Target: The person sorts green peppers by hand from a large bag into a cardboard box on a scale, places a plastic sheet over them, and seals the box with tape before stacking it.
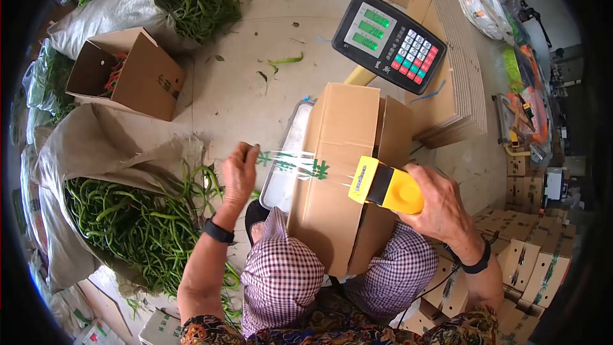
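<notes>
A cardboard box (340, 121) stands between my knees, its top flap folded over and a dark gap along its right side. My left hand (239, 169) is left of the box, fingers pinched on the end of a strip of clear packing tape (317, 168) with green print. The strip runs across the box top toward a yellow tape dispenser (403, 193). Wrapped round that dispenser, my right hand (442, 201) holds it at the box's right edge. Under the box shows the metal platform (279, 185) of a scale.
The scale's lit display and keypad (389, 41) rise beyond the box. Flattened cartons (450, 83) lean behind it. On the left are sacks of green peppers (128, 217) and an open carton (143, 80). Printed boxes (543, 262) are stacked at right.
</notes>
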`<state>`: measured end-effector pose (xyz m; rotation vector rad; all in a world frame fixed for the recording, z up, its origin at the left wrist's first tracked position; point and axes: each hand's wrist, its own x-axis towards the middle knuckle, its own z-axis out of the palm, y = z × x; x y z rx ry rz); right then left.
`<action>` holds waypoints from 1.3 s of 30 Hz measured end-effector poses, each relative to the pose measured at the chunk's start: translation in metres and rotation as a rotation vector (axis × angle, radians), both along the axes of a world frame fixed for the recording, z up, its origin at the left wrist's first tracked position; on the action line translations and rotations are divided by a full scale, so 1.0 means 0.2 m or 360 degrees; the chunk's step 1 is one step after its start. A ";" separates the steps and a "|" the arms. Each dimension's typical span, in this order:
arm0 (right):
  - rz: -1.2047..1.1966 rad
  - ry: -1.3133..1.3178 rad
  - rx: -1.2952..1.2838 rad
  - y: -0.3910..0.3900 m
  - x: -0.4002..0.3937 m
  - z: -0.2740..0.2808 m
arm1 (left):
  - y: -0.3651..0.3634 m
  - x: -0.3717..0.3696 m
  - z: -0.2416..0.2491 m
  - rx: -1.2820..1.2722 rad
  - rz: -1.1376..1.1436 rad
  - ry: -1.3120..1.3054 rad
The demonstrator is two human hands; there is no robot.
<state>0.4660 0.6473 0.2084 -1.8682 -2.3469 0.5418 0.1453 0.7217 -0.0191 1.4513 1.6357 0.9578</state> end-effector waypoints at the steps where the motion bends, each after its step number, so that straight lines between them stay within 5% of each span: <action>1: -0.0012 0.0016 -0.0016 0.01 0.01 -0.01 | -0.02 0.05 -0.06 0.0011 -0.0018 0.0102; 5: 0.0060 0.0106 0.0057 0.03 0.04 -0.06 | -0.05 0.29 -0.21 0.0289 -0.0262 0.0418; 11: 0.0069 0.0116 0.0138 0.03 0.09 -0.09 | -0.07 0.40 -0.26 -0.0062 -0.0657 0.0597; 16: 0.0080 0.0178 0.0247 0.01 0.12 -0.12 | 0.13 0.35 -0.33 0.0336 -0.0790 0.0689; 19: 0.0016 0.0206 0.0261 -0.02 0.14 -0.13 | 0.44 0.45 0.06 0.0613 -0.0651 0.0128; 23: 0.0044 0.0255 0.0359 -0.01 0.17 -0.16 | 0.58 0.71 0.53 0.0693 -0.1250 0.0302; 24: 0.0050 0.0275 0.0347 -0.02 0.18 -0.16 | 0.62 0.80 0.50 0.0794 -0.1451 0.0228; 25: 0.0065 0.0294 0.0328 -0.02 0.19 -0.16 | 0.60 0.88 0.56 0.0984 -0.1554 0.0682; 28: 0.0061 0.0310 0.0348 -0.03 0.20 -0.16 | 0.60 1.07 0.61 0.0725 -0.1854 0.0818; 30: 0.0106 0.0329 0.0362 -0.03 0.20 -0.18 | 0.60 1.17 0.55 0.1071 -0.2032 0.0794; 36: 0.0092 0.0372 0.0310 0.00 0.22 -0.17 | 0.60 1.23 0.53 0.1345 -0.2177 0.0771; 39: 0.0095 0.0343 0.0259 0.00 0.21 -0.16 | 0.58 1.28 0.50 0.1147 -0.2213 0.0712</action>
